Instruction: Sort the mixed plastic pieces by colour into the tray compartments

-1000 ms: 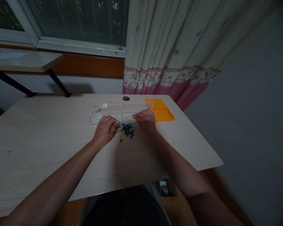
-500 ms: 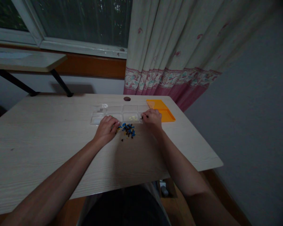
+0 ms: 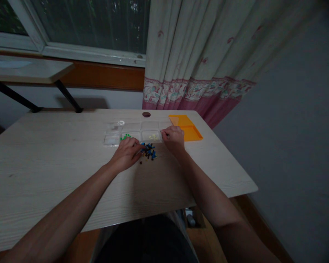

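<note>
A small heap of tiny blue and black pieces lies loose on a pale wooden worktop, right of its middle and nearer the far edge than the near one. 1 or 2 dark pieces sit just apart on the near side of the heap.

The left hand rests knuckles up against the left side of the heap, fingers curled onto it. Whether it pinches a piece cannot be told. The right hand sits just right of the heap, fingertips drawn together at the right end of a clear compartment box. Whether anything is held there is too small to tell.

The pieces look hard, very light and quick to scatter or roll. They would best be taken 1 at a time, pinched between thumb tip and forefinger tip.

The box lies just beyond the heap, toward the far edge. 1 compartment holds green pieces, another holds pale yellow pieces.

An orange tray lies near the far right corner. A floral curtain and a window stand behind.
</note>
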{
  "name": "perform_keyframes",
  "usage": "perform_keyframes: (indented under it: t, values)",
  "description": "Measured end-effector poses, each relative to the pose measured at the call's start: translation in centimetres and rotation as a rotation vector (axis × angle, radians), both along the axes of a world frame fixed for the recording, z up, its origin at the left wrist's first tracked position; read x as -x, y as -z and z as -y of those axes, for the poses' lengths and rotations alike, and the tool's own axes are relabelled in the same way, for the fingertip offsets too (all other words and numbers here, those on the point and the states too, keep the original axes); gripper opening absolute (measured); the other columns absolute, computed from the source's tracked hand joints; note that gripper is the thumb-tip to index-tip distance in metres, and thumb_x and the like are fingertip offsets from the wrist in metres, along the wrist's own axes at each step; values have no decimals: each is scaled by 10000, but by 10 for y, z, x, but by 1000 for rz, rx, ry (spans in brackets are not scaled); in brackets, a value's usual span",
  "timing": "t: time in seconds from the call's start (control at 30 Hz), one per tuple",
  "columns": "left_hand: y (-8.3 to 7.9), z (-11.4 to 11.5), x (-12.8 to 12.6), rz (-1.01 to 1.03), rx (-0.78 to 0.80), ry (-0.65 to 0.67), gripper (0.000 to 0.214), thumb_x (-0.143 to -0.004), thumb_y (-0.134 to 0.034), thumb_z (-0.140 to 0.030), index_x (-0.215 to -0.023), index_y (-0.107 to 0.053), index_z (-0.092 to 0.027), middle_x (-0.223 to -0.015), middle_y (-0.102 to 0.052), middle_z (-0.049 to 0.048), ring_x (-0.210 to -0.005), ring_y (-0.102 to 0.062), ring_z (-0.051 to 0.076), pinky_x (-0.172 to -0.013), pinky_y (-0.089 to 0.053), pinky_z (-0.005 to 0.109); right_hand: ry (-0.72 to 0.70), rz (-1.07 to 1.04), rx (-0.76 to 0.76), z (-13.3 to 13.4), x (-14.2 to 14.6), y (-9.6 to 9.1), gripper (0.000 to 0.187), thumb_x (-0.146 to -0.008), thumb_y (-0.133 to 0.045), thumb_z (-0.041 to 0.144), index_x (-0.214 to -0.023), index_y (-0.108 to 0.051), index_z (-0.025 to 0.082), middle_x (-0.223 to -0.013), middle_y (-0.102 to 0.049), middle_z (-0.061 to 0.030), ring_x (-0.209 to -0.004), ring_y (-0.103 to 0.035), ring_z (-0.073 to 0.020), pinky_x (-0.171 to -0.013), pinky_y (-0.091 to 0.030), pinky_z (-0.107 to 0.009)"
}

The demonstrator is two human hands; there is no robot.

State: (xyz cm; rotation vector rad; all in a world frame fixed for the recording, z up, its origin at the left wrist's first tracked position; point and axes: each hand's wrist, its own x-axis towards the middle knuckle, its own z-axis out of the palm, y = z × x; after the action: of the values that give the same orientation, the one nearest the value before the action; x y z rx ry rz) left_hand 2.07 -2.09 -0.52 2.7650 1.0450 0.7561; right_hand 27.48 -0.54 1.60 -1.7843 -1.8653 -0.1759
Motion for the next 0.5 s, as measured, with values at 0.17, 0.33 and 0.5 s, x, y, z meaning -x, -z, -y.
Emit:
perform_keyframes:
  t: [0.17, 0.33, 0.5]
  values:
    - [-2, 0, 1, -13, -8, -13, 213, -917, -550, -310, -1077, -672, -239, -1068, -582, 85, -1025, -479, 257, -868, -393, 412, -7, 5, 16, 1, 1, -2, 283, -941, -491, 324, -930, -760, 236, -985, -699, -77, -991, -507, -248, -845, -308, -370]
    - [-5, 1, 1, -9, 5, -16, 148, -903, -560, -268, -997, -668, -230, -1034, -592, 78, -1008, -486, 250, -867, -389, 406, -4, -6, 9, 1, 1, -1, 278, -939, -499, 335, -929, -759, 237, -988, -707, -68, -994, -517, -248, -843, -308, -371]
    - [-4, 0, 0, -42, 9, -15, 108, -904, -555, -249, -952, -648, -222, -979, -606, 66, -968, -491, 244, -849, -384, 403, -5, -11, 4, 2, 2, -2, 272, -937, -509, 331, -924, -761, 229, -986, -709, -72, -983, -519, -240, -838, -311, -370]
